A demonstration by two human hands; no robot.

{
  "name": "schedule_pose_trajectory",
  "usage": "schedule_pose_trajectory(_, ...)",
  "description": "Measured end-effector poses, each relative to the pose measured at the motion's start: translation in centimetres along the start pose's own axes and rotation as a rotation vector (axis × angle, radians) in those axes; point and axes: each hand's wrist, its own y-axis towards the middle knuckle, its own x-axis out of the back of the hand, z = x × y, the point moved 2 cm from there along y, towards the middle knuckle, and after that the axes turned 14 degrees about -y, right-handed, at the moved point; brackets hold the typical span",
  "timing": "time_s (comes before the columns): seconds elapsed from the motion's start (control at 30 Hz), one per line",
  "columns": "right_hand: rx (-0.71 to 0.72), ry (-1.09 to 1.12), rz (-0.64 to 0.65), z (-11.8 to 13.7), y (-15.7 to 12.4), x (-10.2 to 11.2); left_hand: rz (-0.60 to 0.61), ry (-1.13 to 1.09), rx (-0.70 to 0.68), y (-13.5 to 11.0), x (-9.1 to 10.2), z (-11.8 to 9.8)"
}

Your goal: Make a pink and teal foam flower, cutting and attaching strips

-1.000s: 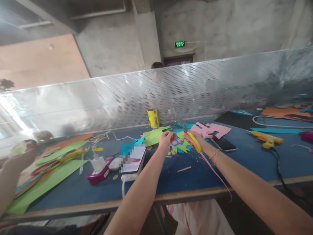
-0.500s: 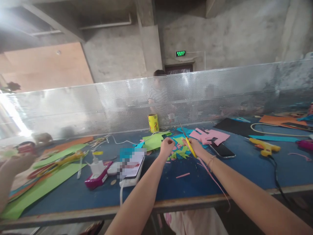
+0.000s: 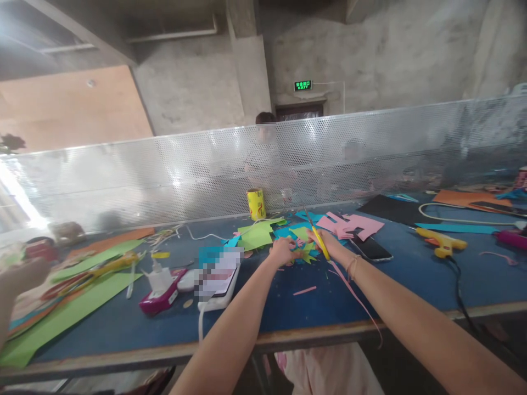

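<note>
The right hand (image 3: 327, 247) is holding yellow-handled scissors (image 3: 320, 242), its grip closed around the handles and the blades pointing to the far side, probably so that the metal is staying clear of the other fingers. The left hand (image 3: 284, 252) is resting low over a pile of paper scraps (image 3: 308, 255) at the middle of the surface (image 3: 284, 321), its fingers looking somewhat parted; whether that grip is pinching a scrap, I cannot tell, as the fingertips are merging with the colours. The pile is lying between the two hands, seemingly because both are reaching it easily there. A pink strip (image 3: 357, 302) is trailing from beside the handles over the near edge. To the right, cut pink paper (image 3: 362, 224) is partly covering a dark phone (image 3: 376, 249), and farther right a yellow glue gun (image 3: 442, 241) is lying apart from the scraps, perhaps to keep its nozzle off the paper. On the left, a lit phone (image 3: 225, 278) is leaning on a white block, tilted as if for viewing. A green sheet (image 3: 257, 235) is lying just beyond the left hand, and a yellow cylinder (image 3: 256, 204) is standing upright at the far side.
</note>
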Motion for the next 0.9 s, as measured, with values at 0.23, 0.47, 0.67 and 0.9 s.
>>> schedule_pose_trajectory(0.23,-0.016,0.017,0.004,-1.4,1.3,-0.4,0.140,0.079,-0.058,0.4,-0.4,0.8)
schedule_pose_trajectory(0.47,-0.004,0.048,0.016,-1.3,1.0,-0.3,0.158,0.066,-0.111,0.8,-0.4,1.0)
schedule_pose_trajectory(0.67,-0.035,0.098,0.029,-0.2,-0.2,0.3,0.133,0.020,-0.025,0.7,-0.2,0.2)
schedule_pose_trajectory(0.9,-0.023,0.040,0.013,0.0,-0.1,0.5,-0.004,0.024,-0.088,1.2,0.7,0.0)
